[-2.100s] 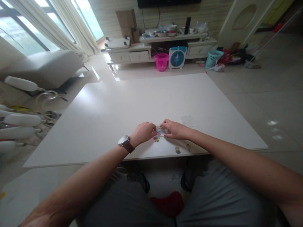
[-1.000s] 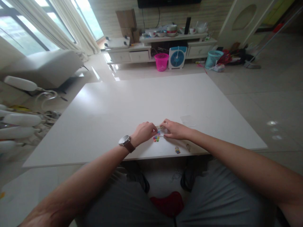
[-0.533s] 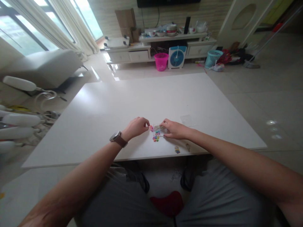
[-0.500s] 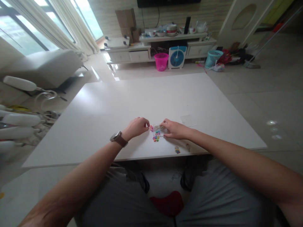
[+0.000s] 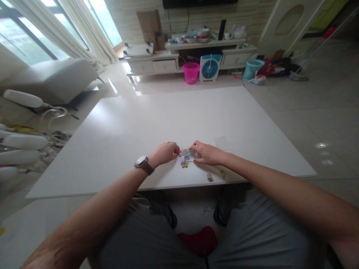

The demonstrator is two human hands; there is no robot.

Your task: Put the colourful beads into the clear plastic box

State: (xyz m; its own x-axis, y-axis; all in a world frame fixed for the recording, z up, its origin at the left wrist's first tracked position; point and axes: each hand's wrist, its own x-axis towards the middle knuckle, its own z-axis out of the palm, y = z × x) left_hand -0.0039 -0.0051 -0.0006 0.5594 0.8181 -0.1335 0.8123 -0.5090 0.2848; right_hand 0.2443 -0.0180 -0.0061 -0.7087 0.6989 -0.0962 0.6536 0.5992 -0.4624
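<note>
A small clear plastic box (image 5: 193, 159) lies near the front edge of the white table. My right hand (image 5: 206, 152) grips its right side, thumb near the front and fingers at the back. Small colourful flower-shaped pieces (image 5: 184, 164) sit at its front left corner, and more show through the clear plastic. My left hand (image 5: 171, 150) is closed in a pinch at the box's left, its fingertips against small pink pieces (image 5: 180, 153); what lies between them is too small to make out. A yellow-and-blue cartoon figure piece (image 5: 210, 177) lies closer to me, beside a small brownish piece (image 5: 223, 174).
A clear flat plastic piece (image 5: 222, 142) rests behind my right hand on the white table (image 5: 168, 116). Beyond the table stand a pink basket (image 5: 191, 73), a blue-and-white fan (image 5: 209, 68) and a low cabinet (image 5: 165, 66). White-padded metal furniture (image 5: 25, 142) is at the left.
My left hand has moved slightly right and toward me, so its fingertips now cover part of the pink pieces. The right hand and the box have stayed in place.
</note>
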